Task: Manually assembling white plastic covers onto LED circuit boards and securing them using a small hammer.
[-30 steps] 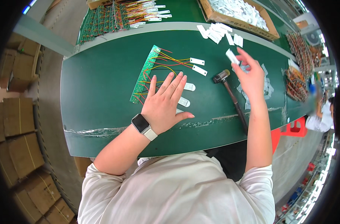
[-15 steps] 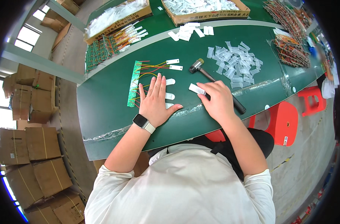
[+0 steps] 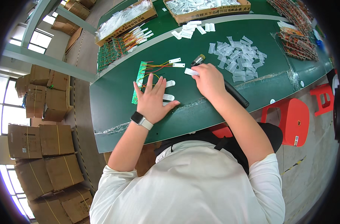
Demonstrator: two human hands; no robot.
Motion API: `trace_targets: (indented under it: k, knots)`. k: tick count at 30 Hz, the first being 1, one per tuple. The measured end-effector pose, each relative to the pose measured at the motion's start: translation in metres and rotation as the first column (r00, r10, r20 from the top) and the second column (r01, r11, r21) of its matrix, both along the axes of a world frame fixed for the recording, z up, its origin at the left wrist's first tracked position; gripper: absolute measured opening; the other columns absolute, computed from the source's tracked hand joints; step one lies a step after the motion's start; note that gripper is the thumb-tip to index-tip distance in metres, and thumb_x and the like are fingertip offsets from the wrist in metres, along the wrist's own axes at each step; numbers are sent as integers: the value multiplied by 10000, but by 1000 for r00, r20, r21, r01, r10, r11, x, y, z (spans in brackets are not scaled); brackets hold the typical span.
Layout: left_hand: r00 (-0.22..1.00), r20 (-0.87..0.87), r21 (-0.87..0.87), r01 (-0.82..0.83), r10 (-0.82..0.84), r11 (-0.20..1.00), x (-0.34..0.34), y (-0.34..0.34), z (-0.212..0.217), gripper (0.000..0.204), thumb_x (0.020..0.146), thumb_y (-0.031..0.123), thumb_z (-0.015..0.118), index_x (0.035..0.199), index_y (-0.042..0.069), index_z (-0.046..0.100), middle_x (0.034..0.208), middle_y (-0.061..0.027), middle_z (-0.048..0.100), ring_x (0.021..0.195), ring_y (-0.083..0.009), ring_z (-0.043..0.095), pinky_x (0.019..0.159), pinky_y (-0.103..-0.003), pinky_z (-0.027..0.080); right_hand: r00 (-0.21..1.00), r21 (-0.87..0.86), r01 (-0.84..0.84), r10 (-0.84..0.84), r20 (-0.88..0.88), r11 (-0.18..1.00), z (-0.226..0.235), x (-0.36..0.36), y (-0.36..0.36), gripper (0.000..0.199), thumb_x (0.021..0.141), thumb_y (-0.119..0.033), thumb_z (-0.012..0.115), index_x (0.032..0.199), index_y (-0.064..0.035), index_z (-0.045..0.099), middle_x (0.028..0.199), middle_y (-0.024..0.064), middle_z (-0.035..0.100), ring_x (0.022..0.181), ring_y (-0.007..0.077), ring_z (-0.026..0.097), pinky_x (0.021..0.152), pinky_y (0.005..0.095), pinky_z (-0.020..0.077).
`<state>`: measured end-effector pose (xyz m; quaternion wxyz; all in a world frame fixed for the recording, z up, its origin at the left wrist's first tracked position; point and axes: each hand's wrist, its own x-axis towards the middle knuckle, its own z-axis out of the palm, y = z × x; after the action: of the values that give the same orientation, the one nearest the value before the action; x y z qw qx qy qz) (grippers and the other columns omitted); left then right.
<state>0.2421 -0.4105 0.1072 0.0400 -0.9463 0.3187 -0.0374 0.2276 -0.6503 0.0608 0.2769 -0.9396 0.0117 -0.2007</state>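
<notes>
My left hand [image 3: 154, 99] lies flat with its fingers spread over the coloured wires beside a narrow green circuit board [image 3: 141, 80]. White flat pieces sit at the wire ends: two bare slim tags [image 3: 178, 65] beyond my fingertips, and rounded white pieces [image 3: 168, 97] beside my hand, partly covered by it. Between the fingertips of my right hand [image 3: 210, 81] is a small white rectangular plastic piece [image 3: 191, 71], close to the tags. Beneath that hand a hammer lies on the table, its head [image 3: 198, 59] and black handle [image 3: 236, 94] showing on either side.
A heap of clear plastic pieces [image 3: 239, 59] lies right of the hammer. Farther off are loose white pieces [image 3: 186, 33], two cardboard trays [image 3: 214, 14] of small parts, and bundles of wired boards [image 3: 114, 54]. Red stools [image 3: 289, 121] stand at the table's near right.
My right hand has moved forward and left with the white plastic piece, nearer the tags, and now covers the hammer's middle. My left hand stays flat, its fingers slightly wider apart.
</notes>
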Motion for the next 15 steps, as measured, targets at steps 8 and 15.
trace_targets:
  k: [8,15]
  knots:
    - [985,75,-453,175,-158,874,119,1,6,392,869,319,842,1222,155,799,1220,-63,768,1257,-311,627,1063,-460,521,990,-97,139,-136,36,986,-1,32,-20,200,894,-110,764,1090,-87,795,1064,71,778,995,306,706,871,450,589]
    - [982,-182,-320,-104,46,942,153,-5,-11,189,894,310,824,941,126,821,936,-43,758,996,-274,672,888,-432,557,979,-8,-129,129,160,992,-12,22,-10,228,904,-117,763,1126,-143,810,1096,-19,758,1030,249,665,917,394,575]
